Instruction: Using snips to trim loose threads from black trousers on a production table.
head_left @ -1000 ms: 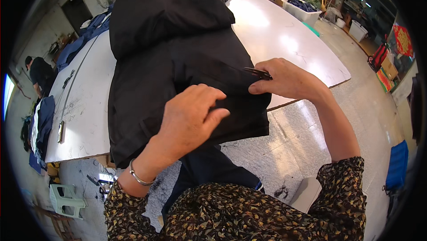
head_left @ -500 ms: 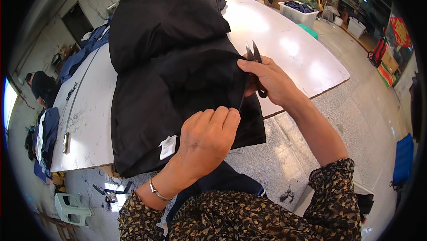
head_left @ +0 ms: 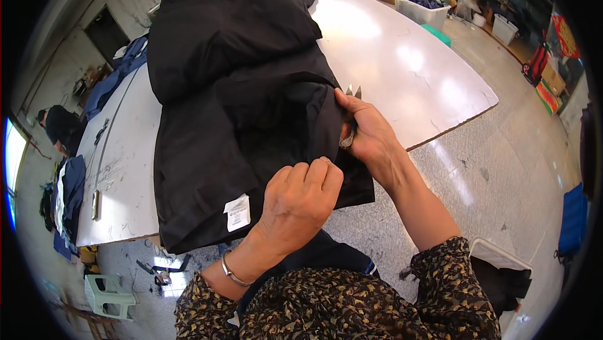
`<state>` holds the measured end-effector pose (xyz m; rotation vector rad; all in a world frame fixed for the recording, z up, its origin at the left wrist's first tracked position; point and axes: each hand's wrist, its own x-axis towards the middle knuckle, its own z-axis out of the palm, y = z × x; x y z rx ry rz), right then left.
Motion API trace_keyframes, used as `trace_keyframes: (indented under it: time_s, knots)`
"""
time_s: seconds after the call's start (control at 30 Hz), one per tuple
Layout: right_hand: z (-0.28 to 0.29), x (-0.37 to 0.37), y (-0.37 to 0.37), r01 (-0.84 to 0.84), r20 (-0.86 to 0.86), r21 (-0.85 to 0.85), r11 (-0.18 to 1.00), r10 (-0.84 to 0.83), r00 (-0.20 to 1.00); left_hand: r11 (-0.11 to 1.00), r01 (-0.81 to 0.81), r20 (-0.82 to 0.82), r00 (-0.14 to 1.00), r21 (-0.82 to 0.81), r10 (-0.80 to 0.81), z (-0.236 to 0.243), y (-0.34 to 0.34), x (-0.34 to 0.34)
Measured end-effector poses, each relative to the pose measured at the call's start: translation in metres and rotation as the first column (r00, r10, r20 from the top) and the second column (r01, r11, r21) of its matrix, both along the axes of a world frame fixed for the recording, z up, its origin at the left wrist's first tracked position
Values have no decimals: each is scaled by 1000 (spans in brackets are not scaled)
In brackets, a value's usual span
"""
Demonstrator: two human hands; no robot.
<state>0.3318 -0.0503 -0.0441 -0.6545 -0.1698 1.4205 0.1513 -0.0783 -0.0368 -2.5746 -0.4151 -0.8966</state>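
A black garment (head_left: pixel 195 164) lies in folds over the near end of the white table, with a white label (head_left: pixel 238 213) showing close to its near edge. My left hand (head_left: pixel 298 195) is closed on the garment's edge, knuckles up. Farther along the same edge, my right hand (head_left: pixel 372 128) pinches the cloth between thumb and fingers and also holds a pair of small scissors (head_left: pixel 358 92). Their blade tips point away from me, while most of the handle is hidden in the palm. Between my hands and the folds, the garment's opening gapes wide.
The white table (head_left: pixel 402 82) extends to the far right. More black cloth (head_left: pixel 232 32) is heaped at the back. Blue garments (head_left: pixel 116 79) lie along the left edge, near a person (head_left: pixel 61 128). A pale green stool (head_left: pixel 108 296) and a white bin (head_left: pixel 496 252) stand on the floor.
My right hand has come nearer and turned, so the scissors' blades show less. The garment's opening has spread wider, and my left hand has shifted slightly while keeping its grip.
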Motion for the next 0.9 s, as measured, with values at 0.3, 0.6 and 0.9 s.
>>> trace_keyframes:
  time_s: [0.3,0.6,0.9]
  knots:
    - [-12,11,-6,-95,-84,116,989,105,991,999,-5,5,1000,-42,5,-8,1,-2]
    - [-18,10,-7,-96,-83,175,980,112,990,980,46,67,997,-193,-34,-5,2,-6]
    - [-26,15,-4,-124,-147,218,968,158,976,733,136,270,960,-666,67,2,3,-9]
